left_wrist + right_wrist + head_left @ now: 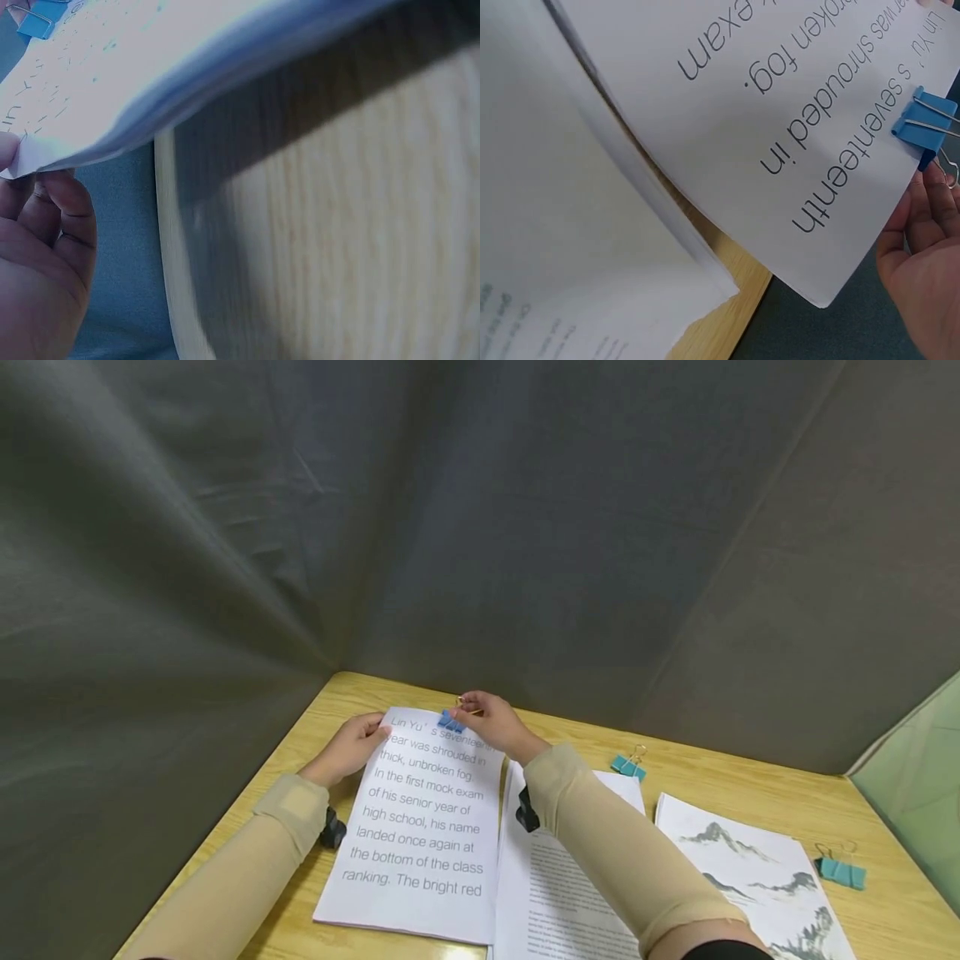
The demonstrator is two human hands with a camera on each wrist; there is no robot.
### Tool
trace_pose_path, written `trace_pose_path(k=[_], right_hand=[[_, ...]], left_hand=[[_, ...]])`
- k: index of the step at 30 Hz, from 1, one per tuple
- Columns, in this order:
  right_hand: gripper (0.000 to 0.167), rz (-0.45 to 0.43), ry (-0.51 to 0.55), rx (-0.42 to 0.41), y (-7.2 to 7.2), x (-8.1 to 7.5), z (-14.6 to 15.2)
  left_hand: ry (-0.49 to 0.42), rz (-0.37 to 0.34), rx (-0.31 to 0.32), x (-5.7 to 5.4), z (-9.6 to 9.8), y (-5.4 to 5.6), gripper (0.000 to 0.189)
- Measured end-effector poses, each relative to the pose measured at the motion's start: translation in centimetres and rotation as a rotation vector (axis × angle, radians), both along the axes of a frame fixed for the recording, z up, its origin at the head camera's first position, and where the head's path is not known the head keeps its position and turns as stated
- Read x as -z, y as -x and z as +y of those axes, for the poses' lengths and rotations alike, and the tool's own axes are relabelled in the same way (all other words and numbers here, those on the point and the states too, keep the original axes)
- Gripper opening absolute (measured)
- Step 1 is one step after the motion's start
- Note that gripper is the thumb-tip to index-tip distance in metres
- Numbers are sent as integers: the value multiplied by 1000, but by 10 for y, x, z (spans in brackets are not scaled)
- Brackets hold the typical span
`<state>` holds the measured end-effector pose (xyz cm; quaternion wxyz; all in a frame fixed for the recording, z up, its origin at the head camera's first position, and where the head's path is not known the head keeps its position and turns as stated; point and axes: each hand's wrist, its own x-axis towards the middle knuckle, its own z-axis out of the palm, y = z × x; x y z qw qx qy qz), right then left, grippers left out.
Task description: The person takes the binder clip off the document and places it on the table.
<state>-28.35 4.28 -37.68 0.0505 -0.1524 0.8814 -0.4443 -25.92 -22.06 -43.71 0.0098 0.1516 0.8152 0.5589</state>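
Note:
A stack of large-print paper (pixel 420 837) lies at the left of the table, its top end raised off the wood. At its upper left corner my left hand (pixel 347 750) pinches the sheets, thumb on the printed face and fingers beneath, as the left wrist view shows. A blue binder clip (pixel 924 124) with wire handles sits on the stack's top edge. My right hand (pixel 493 723) holds this clip by its handles, with fingers (pixel 930 206) behind the edge; the thumb is out of the right wrist view.
A second stack with small print (pixel 570 868) lies beside the first, partly under my right forearm. Further right is a stack with a mountain ink painting (pixel 750 860). Teal binder clips lie behind the second stack (pixel 628 767) and at the far right (pixel 842 872). A dark curtain (pixel 525 527) hangs behind the table.

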Motion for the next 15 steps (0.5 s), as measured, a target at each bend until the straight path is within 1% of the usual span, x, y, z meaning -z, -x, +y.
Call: trace_pose_path(k=[5, 10, 15], right_hand=[[48, 43, -34, 1, 0, 2, 1], [47, 75, -43, -8, -2, 3, 0], [42, 115, -55, 5, -2, 4, -3]], left_hand=[[2, -10, -1, 0, 1, -1, 23], [4, -10, 1, 1, -1, -3, 22], [4, -11, -6, 0, -3, -5, 24]])
